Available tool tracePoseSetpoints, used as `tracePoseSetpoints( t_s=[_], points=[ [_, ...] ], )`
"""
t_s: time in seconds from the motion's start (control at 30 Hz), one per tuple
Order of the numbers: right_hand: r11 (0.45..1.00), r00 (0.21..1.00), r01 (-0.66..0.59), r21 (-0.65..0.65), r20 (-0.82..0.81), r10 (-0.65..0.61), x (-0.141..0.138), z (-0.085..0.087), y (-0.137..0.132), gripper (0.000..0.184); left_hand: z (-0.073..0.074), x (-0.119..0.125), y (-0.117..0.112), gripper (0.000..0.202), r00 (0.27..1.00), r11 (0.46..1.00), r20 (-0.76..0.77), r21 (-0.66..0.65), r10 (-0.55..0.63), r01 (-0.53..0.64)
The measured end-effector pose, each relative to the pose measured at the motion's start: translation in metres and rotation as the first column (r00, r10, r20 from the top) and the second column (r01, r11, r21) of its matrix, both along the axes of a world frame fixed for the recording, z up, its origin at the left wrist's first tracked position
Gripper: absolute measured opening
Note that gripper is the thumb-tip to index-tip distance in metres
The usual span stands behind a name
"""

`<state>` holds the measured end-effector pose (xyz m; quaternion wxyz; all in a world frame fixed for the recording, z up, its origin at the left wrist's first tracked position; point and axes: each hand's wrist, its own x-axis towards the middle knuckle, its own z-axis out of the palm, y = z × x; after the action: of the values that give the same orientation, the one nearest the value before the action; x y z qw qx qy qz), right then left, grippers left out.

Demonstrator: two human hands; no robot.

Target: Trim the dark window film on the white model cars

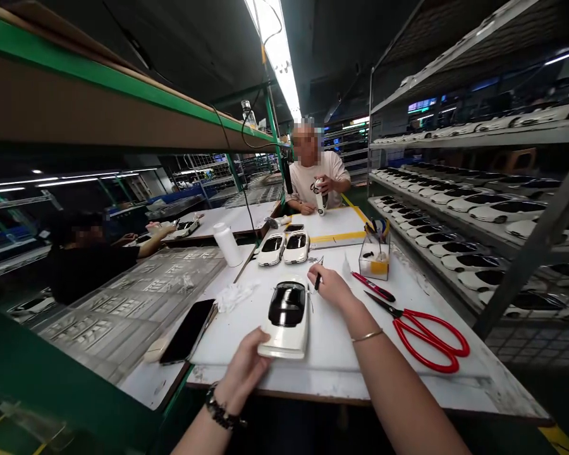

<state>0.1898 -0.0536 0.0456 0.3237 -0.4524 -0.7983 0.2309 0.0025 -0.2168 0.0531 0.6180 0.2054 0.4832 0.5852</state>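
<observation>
A white model car with a glossy black roof lies near the front of the white worktop. My left hand grips its near corner, fingers closed around the edge. Right of the car, my right hand pinches a slim tool with a black grip and a thin pointed end; its exact kind is hidden by the fingers. Two more white model cars, a left one and a right one, stand side by side farther back. Crumpled clear plastic lies left of the held car.
Red-handled scissors, a red and black cutter and a clear tool box lie on the right. On the left are a phone and a white bottle. A co-worker sits opposite; racks of model cars flank the right.
</observation>
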Motion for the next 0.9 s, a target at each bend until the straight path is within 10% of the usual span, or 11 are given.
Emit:
tracePoseSetpoints(
  t_s=[0.17,0.27,0.33,0.4,0.7,0.9],
  points=[
    [0.998,1.000,-0.011,-0.055,0.015,0.012,0.001,-0.006,0.002,0.026,-0.003,-0.014,0.004,0.028,0.884,0.945,-0.338,-0.073,-0.324,0.319],
    [0.994,0.997,-0.062,-0.090,0.034,0.065,-0.001,-0.009,0.001,0.024,0.010,-0.035,0.007,0.040,0.529,0.895,-0.740,-0.230,-0.416,0.383],
    [0.989,0.994,-0.090,-0.115,0.050,0.096,-0.002,-0.010,0.000,0.023,0.019,-0.048,0.014,0.050,0.247,0.917,-0.923,-0.203,-0.296,0.344],
    [0.986,0.992,-0.103,-0.129,0.063,0.112,-0.003,-0.010,-0.001,0.024,0.025,-0.061,0.026,0.049,0.112,0.940,-0.980,-0.124,-0.167,0.319],
    [0.978,0.988,-0.133,-0.160,0.059,0.144,-0.006,-0.011,0.001,0.027,0.012,-0.086,0.141,0.036,0.146,0.875,-0.966,-0.123,-0.214,0.469],
    [0.979,0.993,-0.083,-0.184,0.066,0.096,-0.006,-0.017,0.005,0.027,-0.003,-0.087,0.165,0.035,0.291,0.761,-0.892,-0.086,-0.347,0.643]
  ],
)
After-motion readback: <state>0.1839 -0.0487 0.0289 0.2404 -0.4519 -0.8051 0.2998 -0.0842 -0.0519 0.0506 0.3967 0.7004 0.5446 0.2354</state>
